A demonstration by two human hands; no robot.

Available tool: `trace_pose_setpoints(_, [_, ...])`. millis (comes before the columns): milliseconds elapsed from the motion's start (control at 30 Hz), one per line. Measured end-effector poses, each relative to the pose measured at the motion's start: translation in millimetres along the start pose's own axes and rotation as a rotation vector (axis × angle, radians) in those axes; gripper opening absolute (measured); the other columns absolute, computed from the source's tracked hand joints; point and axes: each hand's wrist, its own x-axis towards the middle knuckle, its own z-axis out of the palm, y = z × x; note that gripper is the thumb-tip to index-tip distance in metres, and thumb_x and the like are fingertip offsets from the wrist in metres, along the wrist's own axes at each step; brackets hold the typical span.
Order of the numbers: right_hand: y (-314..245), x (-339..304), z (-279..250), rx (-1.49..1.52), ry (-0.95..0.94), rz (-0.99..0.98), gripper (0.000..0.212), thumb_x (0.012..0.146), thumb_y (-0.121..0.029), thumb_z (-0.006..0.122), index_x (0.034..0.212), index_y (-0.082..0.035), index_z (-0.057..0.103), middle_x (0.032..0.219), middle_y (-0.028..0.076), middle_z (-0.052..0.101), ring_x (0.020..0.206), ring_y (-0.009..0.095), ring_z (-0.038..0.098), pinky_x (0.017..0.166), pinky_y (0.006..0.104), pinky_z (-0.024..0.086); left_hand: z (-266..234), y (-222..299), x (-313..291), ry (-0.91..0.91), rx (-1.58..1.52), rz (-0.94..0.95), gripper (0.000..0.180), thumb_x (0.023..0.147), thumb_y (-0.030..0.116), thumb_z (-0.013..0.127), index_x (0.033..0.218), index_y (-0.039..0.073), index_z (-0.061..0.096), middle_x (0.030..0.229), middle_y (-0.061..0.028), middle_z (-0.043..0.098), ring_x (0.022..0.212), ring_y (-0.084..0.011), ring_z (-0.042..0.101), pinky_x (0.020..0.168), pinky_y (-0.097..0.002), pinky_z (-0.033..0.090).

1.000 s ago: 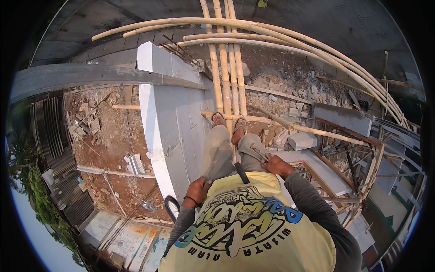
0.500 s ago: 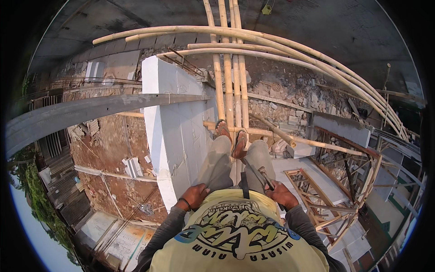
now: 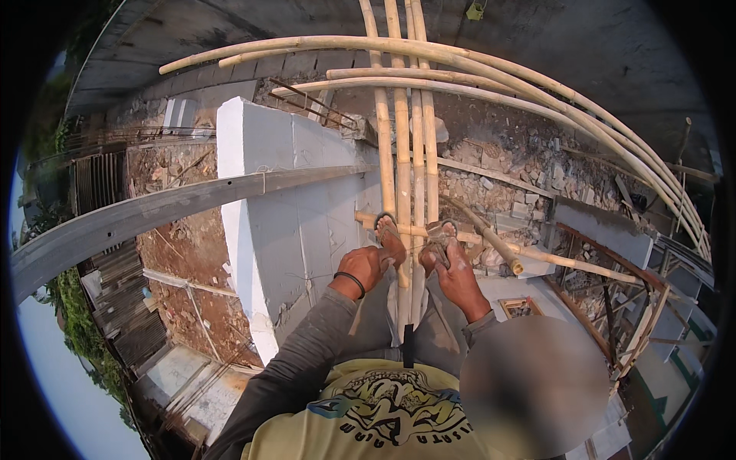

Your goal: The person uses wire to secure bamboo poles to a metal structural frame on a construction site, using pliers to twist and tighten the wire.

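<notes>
My left hand (image 3: 362,270), with a dark band at the wrist, is held out over the left foot. Its fingers are curled closed; what they hold, if anything, is too small to make out. Level with it, my right hand (image 3: 458,280) grips a grey metal hand tool (image 3: 438,244), whose exact kind is unclear. The tool's head overlaps my right foot in the picture. Both sandaled feet (image 3: 392,239) are on bamboo poles (image 3: 402,146) running away from me. Another bamboo pole (image 3: 498,247) crosses under them.
A white block wall (image 3: 264,230) stands close on the left, with a grey beam (image 3: 153,215) reaching across it. More long bamboo poles (image 3: 491,65) lie crosswise ahead. Rubble (image 3: 506,172) covers ground far below. A wooden frame (image 3: 636,330) stands at right.
Both hands have moved forward from near my waist to over my feet, the right bringing the tool along. My upper body leans further forward, and the view has shifted slightly.
</notes>
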Motion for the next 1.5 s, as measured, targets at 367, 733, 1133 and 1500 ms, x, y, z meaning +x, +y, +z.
trace_pose_setpoints(367, [70.2,155.3,-15.3,0.016,0.258,0.027,0.021,0.094,-0.015,0.054,0.105,0.003,0.050,0.106,0.029,0.060,0.097,0.045,0.057,0.081,0.0467,0.046,-4.5,-64.7,137.3,0.488,-0.322,-0.243,0.031,0.094,0.034,0.054,0.085,0.005,0.060,0.076,-0.0213,0.061,0.073,-0.0417,0.059,0.065,-0.0476,0.046])
trace_pose_setpoints(733, [316.6,230.1,137.5,-0.532,-0.287,0.208,0.050,0.080,-0.028,0.064,0.119,0.001,0.052,0.116,0.028,0.055,0.102,0.044,0.058,0.088,0.0490,0.047,37.2,-131.9,226.6,0.591,-0.404,-0.181,0.028,0.094,0.028,0.060,0.084,0.002,0.060,0.061,-0.0087,0.049,0.058,-0.0139,0.041,0.056,-0.0312,0.041])
trace_pose_setpoints(1133, [428.4,300.7,295.6,-0.610,-0.091,-0.365,0.020,0.078,-0.004,0.053,0.096,-0.001,0.061,0.103,0.015,0.052,0.105,0.030,0.049,0.089,0.0388,0.040,98.7,-231.8,325.1,0.544,-0.126,-0.086,0.026,0.093,0.030,0.059,0.090,0.004,0.063,0.071,-0.0176,0.061,0.065,-0.0343,0.057,0.061,-0.0420,0.045])
trace_pose_setpoints(1500, [277.4,374.8,159.2,-0.429,0.370,-0.900,0.042,0.077,-0.015,0.062,0.116,-0.003,0.052,0.117,0.017,0.051,0.116,0.035,0.048,0.103,0.0478,0.032,124.6,-293.3,392.0,0.297,-0.509,0.089,0.028,0.095,0.028,0.059,0.086,0.001,0.064,0.060,0.0025,0.052,0.052,-0.0107,0.046,0.049,-0.0279,0.035])
